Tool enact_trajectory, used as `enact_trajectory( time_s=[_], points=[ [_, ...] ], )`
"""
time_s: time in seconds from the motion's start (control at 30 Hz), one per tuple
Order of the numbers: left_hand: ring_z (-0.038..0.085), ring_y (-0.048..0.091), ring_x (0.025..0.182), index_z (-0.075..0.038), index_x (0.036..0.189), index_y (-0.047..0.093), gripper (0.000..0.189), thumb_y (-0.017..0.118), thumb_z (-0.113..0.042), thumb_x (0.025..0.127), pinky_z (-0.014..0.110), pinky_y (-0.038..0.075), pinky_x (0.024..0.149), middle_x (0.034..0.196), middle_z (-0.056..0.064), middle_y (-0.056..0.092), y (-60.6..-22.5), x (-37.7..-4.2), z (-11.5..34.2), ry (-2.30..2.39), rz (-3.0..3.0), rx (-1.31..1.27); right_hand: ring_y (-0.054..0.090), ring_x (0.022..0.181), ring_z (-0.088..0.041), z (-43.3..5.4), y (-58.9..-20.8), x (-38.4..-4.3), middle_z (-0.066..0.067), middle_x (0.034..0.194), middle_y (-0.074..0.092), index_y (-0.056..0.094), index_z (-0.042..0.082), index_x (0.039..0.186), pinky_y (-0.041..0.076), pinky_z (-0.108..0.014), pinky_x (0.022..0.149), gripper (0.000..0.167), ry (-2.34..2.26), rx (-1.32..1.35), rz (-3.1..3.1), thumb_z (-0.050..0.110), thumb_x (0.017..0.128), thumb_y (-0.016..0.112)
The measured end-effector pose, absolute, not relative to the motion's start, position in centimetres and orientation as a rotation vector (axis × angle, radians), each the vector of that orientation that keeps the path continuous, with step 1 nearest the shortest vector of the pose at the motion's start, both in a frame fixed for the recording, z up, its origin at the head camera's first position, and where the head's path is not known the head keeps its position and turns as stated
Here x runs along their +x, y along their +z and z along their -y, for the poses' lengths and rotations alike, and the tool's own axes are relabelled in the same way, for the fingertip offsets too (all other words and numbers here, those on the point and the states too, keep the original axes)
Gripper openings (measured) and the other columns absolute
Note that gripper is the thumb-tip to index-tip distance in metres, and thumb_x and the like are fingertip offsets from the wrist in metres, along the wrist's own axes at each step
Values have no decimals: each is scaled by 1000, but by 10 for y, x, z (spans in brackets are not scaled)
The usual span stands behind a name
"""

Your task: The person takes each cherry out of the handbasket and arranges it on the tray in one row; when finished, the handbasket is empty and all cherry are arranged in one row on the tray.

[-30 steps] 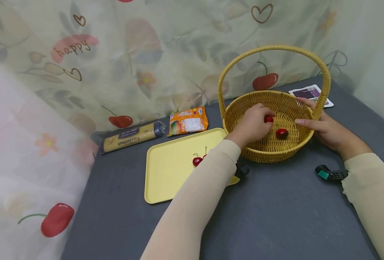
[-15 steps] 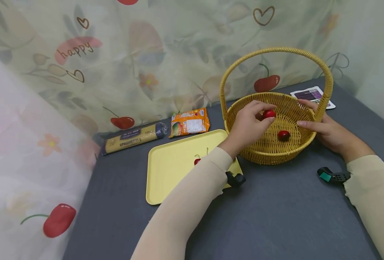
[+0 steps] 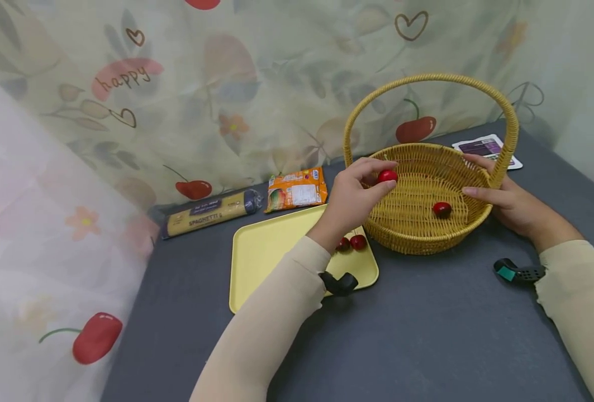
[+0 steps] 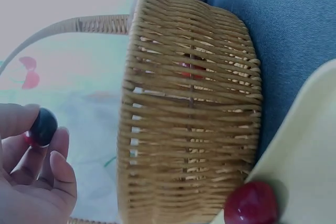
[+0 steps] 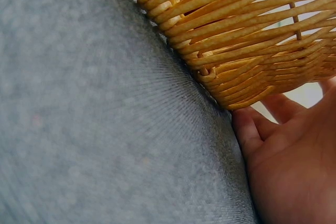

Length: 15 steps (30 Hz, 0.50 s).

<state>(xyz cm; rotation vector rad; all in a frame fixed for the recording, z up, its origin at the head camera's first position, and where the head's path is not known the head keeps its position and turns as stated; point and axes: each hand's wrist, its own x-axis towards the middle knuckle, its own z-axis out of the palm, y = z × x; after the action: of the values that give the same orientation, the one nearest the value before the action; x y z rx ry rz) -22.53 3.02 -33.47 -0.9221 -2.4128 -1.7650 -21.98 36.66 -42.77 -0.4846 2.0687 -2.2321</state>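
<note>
My left hand (image 3: 349, 192) pinches a red cherry (image 3: 387, 176) between thumb and fingertips, over the left rim of the wicker basket (image 3: 417, 244). In the left wrist view that held cherry (image 4: 42, 128) is level with the space above the basket's rim. My right hand (image 3: 510, 204) grips the basket's right side at the foot of its tall handle, thumb over the rim; in the right wrist view its fingers (image 5: 254, 124) reach under the woven wall. One cherry (image 3: 442, 210) lies on the basket floor. More cherries (image 3: 359, 242) sit on the yellow tray (image 3: 261, 245), partly hidden behind my left wrist.
Behind the tray lie a spaghetti pack (image 3: 211, 213) and an orange snack packet (image 3: 297, 190). A white and purple card (image 3: 485, 148) is flat behind the basket. A patterned cloth (image 3: 286, 84) closes off the table's back and left.
My left hand has drawn the cherry leftward, from deep inside the basket to its left rim. Cherries on the tray's right part have come into sight. My right hand keeps its hold.
</note>
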Motion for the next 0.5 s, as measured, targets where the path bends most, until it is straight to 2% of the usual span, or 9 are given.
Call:
enact_trajectory(
  time_s=[0.2,0.33,0.4,0.5],
  points=[
    [19,68,95,-11,135,77,31,77,-12,105,31,58,81,122,-5,70,-343,-219,-11,-1851,2384,-899,63,124,-15,-368,-428,-219,-9,150,51,26,17,170,55,-24,93,71,-2246,-513,-2038,-7,108,52],
    [29,69,96,-11,136,75,31,77,-13,105,34,57,79,116,-2,72,-348,-215,4,-1938,2372,-867,64,123,-16,-367,-427,-219,-11,150,52,25,15,171,55,-25,94,72,-2249,-536,-2023,-7,108,52],
    [36,70,99,-10,136,75,31,76,-12,105,39,59,84,117,2,73,-350,-215,13,-1978,2361,-860,64,123,-16,-367,-427,-220,-10,150,53,25,15,171,55,-25,95,71,-2254,-546,-2014,-7,108,52],
    [39,69,103,-8,137,73,31,75,-12,106,46,60,90,119,8,73,-354,-214,26,-2008,2358,-845,64,123,-15,-367,-427,-220,-9,150,54,26,16,170,54,-24,95,70,-2260,-545,-2006,-7,109,51]
  ],
)
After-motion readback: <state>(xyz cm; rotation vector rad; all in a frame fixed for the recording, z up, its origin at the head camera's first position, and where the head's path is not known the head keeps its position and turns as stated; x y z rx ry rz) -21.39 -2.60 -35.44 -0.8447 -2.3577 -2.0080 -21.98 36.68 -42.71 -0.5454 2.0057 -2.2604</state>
